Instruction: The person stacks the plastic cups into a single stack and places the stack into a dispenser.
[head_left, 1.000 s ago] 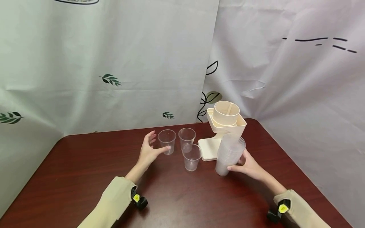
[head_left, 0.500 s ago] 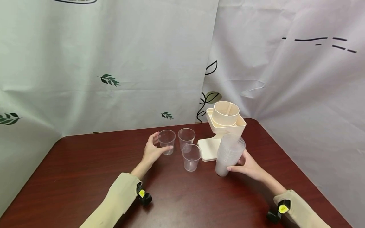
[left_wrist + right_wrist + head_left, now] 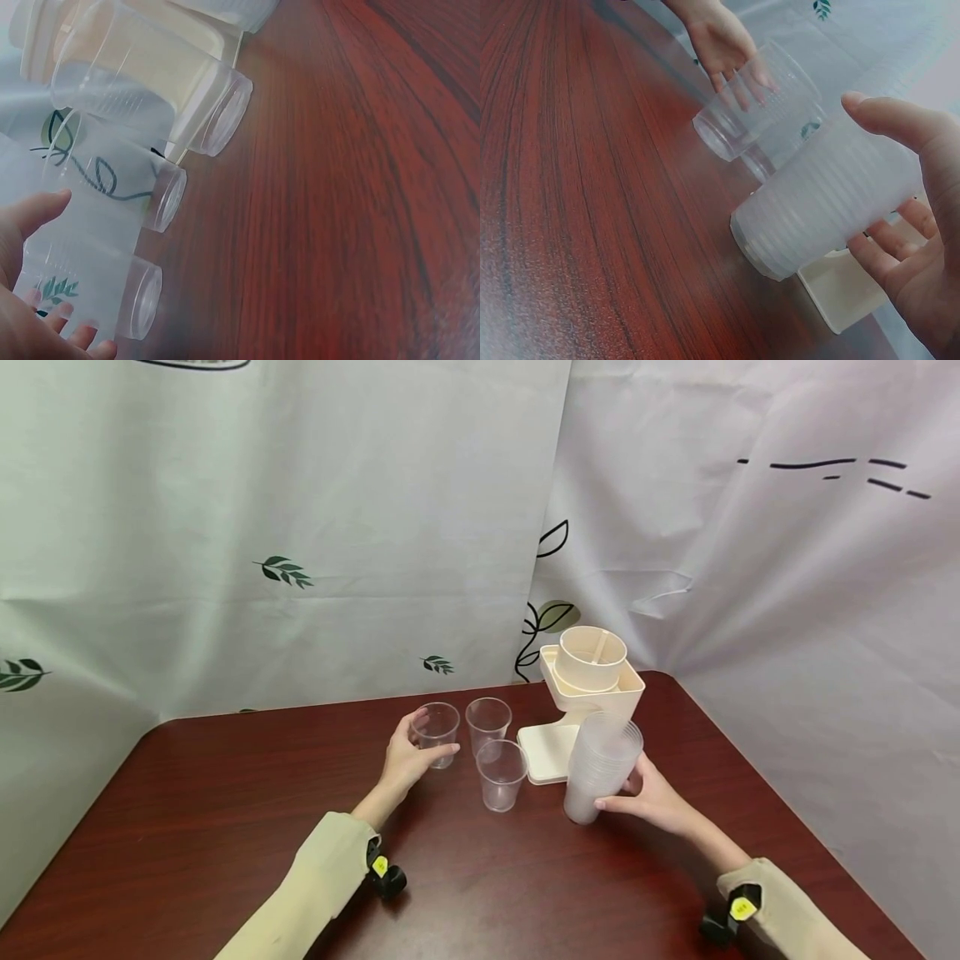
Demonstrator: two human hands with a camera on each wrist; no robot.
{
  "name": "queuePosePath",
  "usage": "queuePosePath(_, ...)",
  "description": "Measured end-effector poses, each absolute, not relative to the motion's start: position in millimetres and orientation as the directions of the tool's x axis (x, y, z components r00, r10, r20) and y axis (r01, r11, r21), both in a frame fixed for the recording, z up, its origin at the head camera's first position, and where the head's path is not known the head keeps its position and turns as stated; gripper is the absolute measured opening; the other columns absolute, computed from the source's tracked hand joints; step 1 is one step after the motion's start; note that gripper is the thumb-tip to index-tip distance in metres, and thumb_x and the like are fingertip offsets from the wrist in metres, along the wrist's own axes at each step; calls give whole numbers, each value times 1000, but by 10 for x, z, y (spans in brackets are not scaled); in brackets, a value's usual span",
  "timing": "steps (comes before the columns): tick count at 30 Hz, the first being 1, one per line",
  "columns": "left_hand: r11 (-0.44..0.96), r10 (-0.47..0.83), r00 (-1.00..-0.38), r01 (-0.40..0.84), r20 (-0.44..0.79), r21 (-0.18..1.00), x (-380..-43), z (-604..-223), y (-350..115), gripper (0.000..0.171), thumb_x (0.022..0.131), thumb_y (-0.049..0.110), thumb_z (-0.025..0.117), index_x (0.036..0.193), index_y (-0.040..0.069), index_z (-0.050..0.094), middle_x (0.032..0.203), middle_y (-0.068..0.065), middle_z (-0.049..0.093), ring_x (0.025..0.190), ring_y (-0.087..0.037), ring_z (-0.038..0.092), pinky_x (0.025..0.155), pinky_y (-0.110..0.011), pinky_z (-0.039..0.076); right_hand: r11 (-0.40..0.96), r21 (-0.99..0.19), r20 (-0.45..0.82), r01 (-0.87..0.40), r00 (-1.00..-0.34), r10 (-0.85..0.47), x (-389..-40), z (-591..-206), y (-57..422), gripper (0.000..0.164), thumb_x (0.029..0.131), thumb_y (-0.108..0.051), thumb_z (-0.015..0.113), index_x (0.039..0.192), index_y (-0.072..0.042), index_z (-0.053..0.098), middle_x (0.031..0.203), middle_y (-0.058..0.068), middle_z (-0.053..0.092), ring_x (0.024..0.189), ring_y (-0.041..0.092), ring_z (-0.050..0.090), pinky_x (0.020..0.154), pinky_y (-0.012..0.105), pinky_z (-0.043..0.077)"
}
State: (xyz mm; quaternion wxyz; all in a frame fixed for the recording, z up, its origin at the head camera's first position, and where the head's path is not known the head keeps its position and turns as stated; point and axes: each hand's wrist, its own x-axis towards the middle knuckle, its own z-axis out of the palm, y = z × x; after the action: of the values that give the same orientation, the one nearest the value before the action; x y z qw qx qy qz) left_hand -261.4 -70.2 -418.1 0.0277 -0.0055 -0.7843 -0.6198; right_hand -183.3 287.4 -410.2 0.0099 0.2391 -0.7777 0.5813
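Observation:
In the head view my left hand [image 3: 405, 762] reaches around a clear plastic cup [image 3: 442, 762] at the left of a small group. Its thumb is in front of the cup and its fingers are behind, loosely spread; in the left wrist view the fingertips [image 3: 64, 311] lie along the cup's side. Two more clear cups stand beside it, one behind [image 3: 489, 727] and one nearer [image 3: 501, 777]. My right hand [image 3: 656, 797] holds a tall stack of nested plastic cups [image 3: 600, 772], thumb on the near side and fingers on the far side.
A cream dispenser-like stand [image 3: 600, 697] with a round top container and a flat base [image 3: 543, 752] sits behind the cup stack. The dark red wooden table [image 3: 480, 885] ends at a white patterned curtain [image 3: 360, 527] behind and at right.
My left hand has moved right and closer around the leftmost cup. The right hand and the cup stack stay in place; the head view has shifted slightly.

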Motion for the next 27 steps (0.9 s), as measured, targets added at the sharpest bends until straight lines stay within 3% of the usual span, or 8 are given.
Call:
queuePosePath(7,239,-41,-996,64,76,969,-2596,-4189,-687,78,73,14,82,140,9,43,143,-14,49,130,-33,47,106,-50,42,205,-900,294,-384,-883,-366,-1828,-4097,2864,79,75,8,74,138,-16,31,126,-15,50,110,-3,56,88,16,52)
queuePosePath(14,224,-54,-994,85,99,971,-2592,-4198,-682,72,75,12,81,138,7,46,138,-16,53,124,-33,51,100,-46,46,197,-900,296,-388,-878,-375,-1845,-4089,2862,81,75,8,74,139,-15,30,127,-13,48,111,-2,55,89,16,51)
queuePosePath(27,194,-80,-993,65,82,979,-2467,-4202,-653,76,73,13,82,137,9,41,132,-13,59,115,-28,55,94,-40,48,211,-902,287,-376,-890,-355,-1817,-4097,2864,79,75,7,74,138,-15,30,126,-14,49,110,-2,56,88,17,52)
